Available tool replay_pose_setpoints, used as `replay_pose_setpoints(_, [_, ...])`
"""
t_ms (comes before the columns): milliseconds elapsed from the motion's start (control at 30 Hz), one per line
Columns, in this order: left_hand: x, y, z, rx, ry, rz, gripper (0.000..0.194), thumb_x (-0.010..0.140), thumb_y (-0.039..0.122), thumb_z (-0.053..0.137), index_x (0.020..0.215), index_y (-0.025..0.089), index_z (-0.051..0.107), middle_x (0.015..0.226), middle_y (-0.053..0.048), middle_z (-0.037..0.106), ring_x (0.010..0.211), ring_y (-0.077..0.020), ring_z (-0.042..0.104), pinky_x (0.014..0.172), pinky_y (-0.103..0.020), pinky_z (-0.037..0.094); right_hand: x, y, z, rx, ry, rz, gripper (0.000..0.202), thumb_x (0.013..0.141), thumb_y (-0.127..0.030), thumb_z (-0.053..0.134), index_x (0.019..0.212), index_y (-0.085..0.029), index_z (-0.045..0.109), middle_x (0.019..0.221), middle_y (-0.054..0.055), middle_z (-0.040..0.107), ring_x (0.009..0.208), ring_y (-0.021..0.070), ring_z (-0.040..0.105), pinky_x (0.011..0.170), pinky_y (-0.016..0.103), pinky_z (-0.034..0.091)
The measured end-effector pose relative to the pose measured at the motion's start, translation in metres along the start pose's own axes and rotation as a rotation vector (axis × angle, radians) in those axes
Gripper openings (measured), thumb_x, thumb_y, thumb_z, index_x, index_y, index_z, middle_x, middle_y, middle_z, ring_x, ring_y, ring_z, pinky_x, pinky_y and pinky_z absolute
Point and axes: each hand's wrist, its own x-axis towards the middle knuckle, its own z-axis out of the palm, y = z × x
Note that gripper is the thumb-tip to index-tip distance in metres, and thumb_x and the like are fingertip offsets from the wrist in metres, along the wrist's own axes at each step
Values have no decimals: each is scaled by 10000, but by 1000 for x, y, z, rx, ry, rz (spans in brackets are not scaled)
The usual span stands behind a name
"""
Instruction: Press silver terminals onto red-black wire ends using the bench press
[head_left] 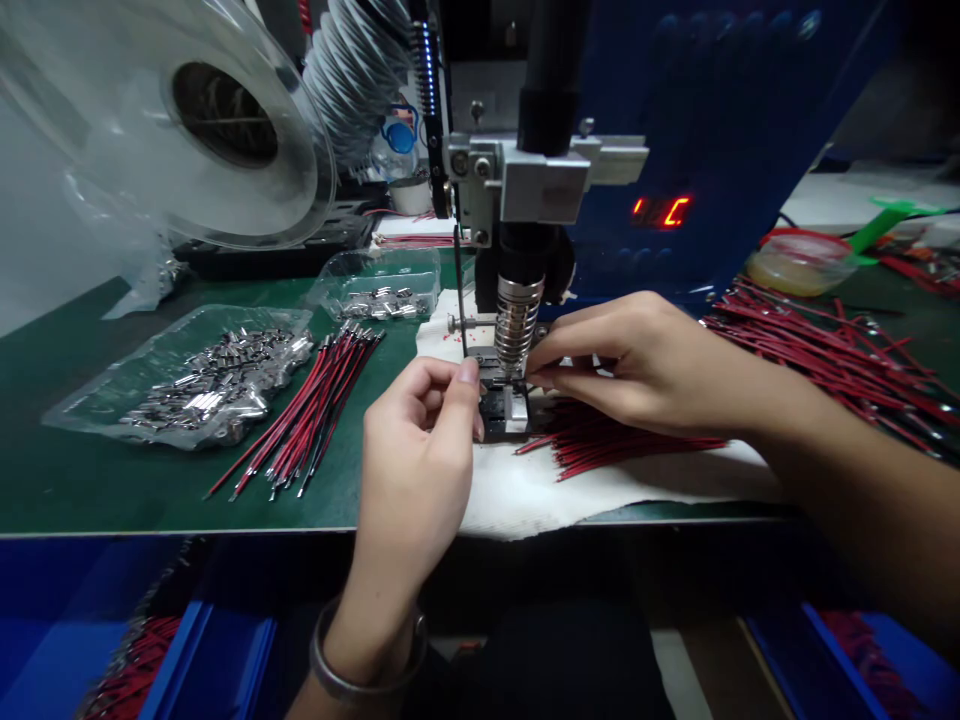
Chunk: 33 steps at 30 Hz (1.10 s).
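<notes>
My left hand [420,450] is closed in a pinch at the left side of a small black metal fixture [495,412]. Whatever its thumb and fingertips hold is hidden. From the right, my right hand [637,355] reaches in with fingers pinched beside the spring-wrapped soldering tip [519,325]; its fingertips hide anything between them. That tip points down just above the fixture. Under my right hand lies a bunch of red and black wires [600,455] on a white cloth [517,490]. Left of my left hand rests another bunch of wires [315,410] with metal ends.
A clear tray [82,415] of small metal parts and a smaller clear tray [330,285] stand left. A large clear reel [300,190] rises behind them. The blue machine [675,120] fills the back; a wire pile [825,360] lies right. Blue bins [210,660] sit below the edge.
</notes>
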Motion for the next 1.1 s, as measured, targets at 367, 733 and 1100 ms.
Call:
replay_pose_setpoints(367, [0, -1, 1, 3, -3, 10, 279, 890, 376, 588, 732, 155, 527, 596, 18, 481, 518, -44, 401, 490, -171, 301, -1, 1, 1, -2, 3, 4, 167, 886, -131, 539, 916, -90, 699, 794, 43, 656, 650, 80, 525, 620, 204, 369])
replay_pose_setpoints(733, [0, -1, 0, 0, -4, 11, 271, 890, 378, 590, 743, 157, 531, 592, 21, 480, 512, -41, 393, 497, -169, 309, -1, -1, 1, 7, 0, 33, 175, 882, -137, 539, 932, -90, 700, 821, 43, 667, 674, 87, 553, 635, 212, 384])
replay_pose_setpoints(1100, [0, -1, 1, 3, -2, 14, 271, 885, 369, 596, 736, 153, 531, 584, 22, 476, 491, -42, 374, 471, -177, 291, 0, -1, 2, -3, 8, 47, 172, 884, -158, 540, 924, -97, 695, 798, 37, 660, 656, 84, 535, 624, 212, 376])
